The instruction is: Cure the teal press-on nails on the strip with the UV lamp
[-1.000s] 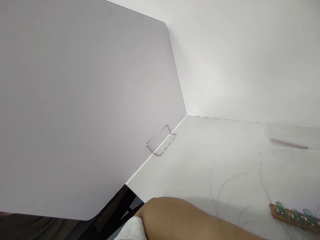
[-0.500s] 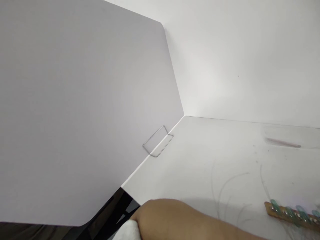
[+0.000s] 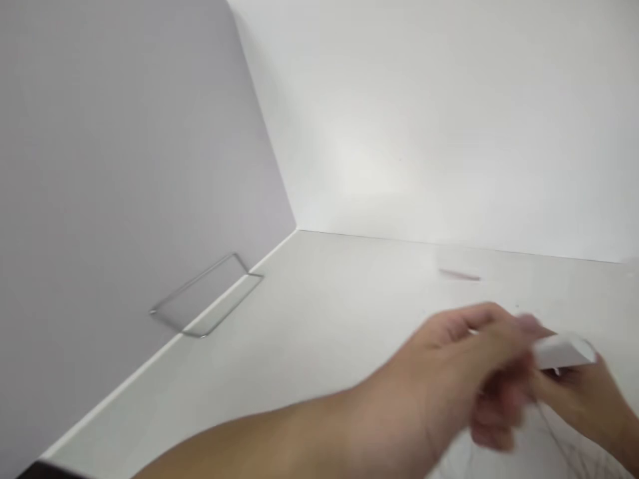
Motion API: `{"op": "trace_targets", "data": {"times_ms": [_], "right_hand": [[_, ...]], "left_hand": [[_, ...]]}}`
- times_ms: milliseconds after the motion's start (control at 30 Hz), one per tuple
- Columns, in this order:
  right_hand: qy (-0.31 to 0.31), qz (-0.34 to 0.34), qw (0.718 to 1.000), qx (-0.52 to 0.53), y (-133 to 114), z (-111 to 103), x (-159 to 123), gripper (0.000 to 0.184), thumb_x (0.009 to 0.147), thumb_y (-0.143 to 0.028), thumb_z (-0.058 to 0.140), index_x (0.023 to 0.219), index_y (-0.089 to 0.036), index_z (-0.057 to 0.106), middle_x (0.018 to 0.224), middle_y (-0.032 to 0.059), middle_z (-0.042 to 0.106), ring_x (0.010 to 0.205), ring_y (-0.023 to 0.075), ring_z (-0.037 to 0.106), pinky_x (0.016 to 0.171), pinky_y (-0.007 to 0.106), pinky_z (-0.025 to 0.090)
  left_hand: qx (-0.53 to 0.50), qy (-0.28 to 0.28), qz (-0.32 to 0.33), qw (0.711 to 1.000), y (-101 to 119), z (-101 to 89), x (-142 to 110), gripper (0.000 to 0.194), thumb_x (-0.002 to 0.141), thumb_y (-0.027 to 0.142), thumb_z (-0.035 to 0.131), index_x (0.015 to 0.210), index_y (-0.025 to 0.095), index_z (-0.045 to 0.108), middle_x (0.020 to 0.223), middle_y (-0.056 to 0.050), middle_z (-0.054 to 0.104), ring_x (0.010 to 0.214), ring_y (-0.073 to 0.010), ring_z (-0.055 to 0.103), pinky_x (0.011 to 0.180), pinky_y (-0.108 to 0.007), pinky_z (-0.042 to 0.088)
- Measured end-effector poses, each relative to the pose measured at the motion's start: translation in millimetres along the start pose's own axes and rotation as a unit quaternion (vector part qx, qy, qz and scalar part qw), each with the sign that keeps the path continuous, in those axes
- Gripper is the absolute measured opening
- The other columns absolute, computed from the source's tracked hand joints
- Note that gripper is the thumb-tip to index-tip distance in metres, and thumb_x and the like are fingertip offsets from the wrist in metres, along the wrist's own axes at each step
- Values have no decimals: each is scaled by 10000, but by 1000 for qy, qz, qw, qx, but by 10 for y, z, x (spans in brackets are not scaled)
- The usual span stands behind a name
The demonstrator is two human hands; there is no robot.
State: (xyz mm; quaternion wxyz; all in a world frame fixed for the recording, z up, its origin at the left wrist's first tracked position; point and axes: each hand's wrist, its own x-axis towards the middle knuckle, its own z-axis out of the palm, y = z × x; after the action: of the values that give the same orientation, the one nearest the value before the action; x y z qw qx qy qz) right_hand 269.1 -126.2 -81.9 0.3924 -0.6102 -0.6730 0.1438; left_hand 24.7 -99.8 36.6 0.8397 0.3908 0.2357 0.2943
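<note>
White piece (image 3: 562, 351), blurred: just right of left hand (image 3: 456, 369), fingers curled; over right hand (image 3: 586, 396); long axis sideways; grip of either hand impossible to tell.

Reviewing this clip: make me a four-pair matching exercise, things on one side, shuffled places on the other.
Things
1. Wire bracket
2. Thin pink stick
3. White piece
4. Grey panel

Places
A. At the left hand and right hand
B. Fills the upper left
C. At the panel's bottom edge
D. Near the foot of the back wall

Pairs: 1-C, 2-D, 3-A, 4-B
</note>
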Motion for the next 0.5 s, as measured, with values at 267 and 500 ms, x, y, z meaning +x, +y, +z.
{"op": "trace_targets", "data": {"times_ms": [267, 500], "right_hand": [[-85, -22, 996, 6, -435, 0, 421, 245, 839, -384, 579, 651, -229, 554, 472, -56, 514, 408, 106, 437, 412, 225, 369], [-135, -15, 988, 67, -426, -26, 416, 228, 861, -312, 553, 656, -219, 520, 478, -58, 506, 427, 100, 442, 431, 215, 366]], "left_hand": [[23, 42, 30, 998, 113, -150, 132, 342, 988, 434, 505, 749, 191, 472, 405, 120, 249, 392, -54, 127, 438, -201, 159], [116, 109, 42, 986, 18, -328, 284, 474, 958, 562, 477, 678, 182, 516, 301, 112, 261, 360, -54, 117, 480, -217, 232]]}}
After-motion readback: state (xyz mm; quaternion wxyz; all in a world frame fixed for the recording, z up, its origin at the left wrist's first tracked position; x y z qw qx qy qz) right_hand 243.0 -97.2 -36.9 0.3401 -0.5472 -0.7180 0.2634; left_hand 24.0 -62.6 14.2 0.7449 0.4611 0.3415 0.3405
